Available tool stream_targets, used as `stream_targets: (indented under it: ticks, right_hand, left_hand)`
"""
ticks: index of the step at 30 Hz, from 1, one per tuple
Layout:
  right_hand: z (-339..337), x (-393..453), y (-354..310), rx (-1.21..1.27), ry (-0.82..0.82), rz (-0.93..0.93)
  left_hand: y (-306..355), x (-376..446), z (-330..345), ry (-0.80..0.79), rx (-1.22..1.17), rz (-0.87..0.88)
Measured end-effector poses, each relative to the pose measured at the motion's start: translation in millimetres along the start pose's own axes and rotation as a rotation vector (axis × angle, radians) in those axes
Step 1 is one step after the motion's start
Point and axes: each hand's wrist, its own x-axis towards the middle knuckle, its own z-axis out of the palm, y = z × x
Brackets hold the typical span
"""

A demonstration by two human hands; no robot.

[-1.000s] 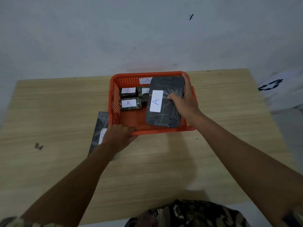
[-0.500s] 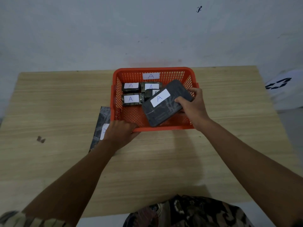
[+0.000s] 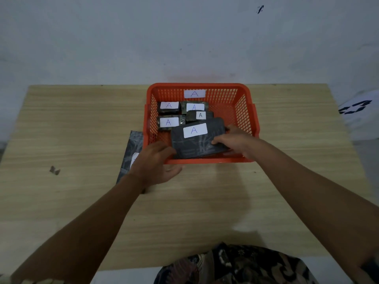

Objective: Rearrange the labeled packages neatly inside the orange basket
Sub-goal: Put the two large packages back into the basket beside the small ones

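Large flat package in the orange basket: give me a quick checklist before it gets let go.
1. Right hand grips the large flat package at its right end: ok.
2. Left hand steadies the orange basket at its near left corner: ok.
3. Package lies wholly inside the rim: ok.
4. Package lies flat on the basket floor: cannot tell, hands hide its near edge.
5. Package sits square to the basket walls: not ok, it is skewed.
6. All packages in the basket: not ok, a grey flat package lies on the table left of it.
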Motion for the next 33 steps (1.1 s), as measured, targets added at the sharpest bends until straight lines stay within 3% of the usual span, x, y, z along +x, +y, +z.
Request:
stream_targets:
  ticks: [4,8,12,14,23,25,27,29,31,33]
  right_hand:
    - [16,4,-2,-0.021,-0.057,-0.001]
    - [31,9,-1,-0.057,-0.053,-0.016]
    - [42,17,4,-0.103,0.010,-0.040]
    - [47,21,6,-0.103,0.051,-0.067]
    - [58,31,11,-0.185,0.061,-0.091]
    - [60,22,11,-0.230,0.136,-0.125]
    - [67,5,13,-0.352,0.384,-0.299]
    - [79,-21,16,-0.408,0.599,-0.622]
    - [99,-50,22,-0.407,0.539,-0.897]
    - [127,-69,37,-0.417,0.319,-0.961]
  left_hand:
    - [-2,8,-18,0.173,-0.015,-0.120]
    - [-3,27,-18,0.183,-0.030,-0.436]
    - [2,46,-18,0.183,-0.395,-0.901]
    - [1,51,-16,0.164,-0.454,-1.017]
    - [-9,50,-12,0.193,-0.373,-0.962]
    - [-12,49,-13,0.176,-0.404,-0.955]
    - [-18,46,-18,0.128,-0.457,-0.942]
    - [-24,45,-23,0.059,-0.486,-0.920]
    - [-29,47,-30,-0.001,-0.485,-0.898]
    - [-33,50,-35,-0.053,-0.455,-0.879]
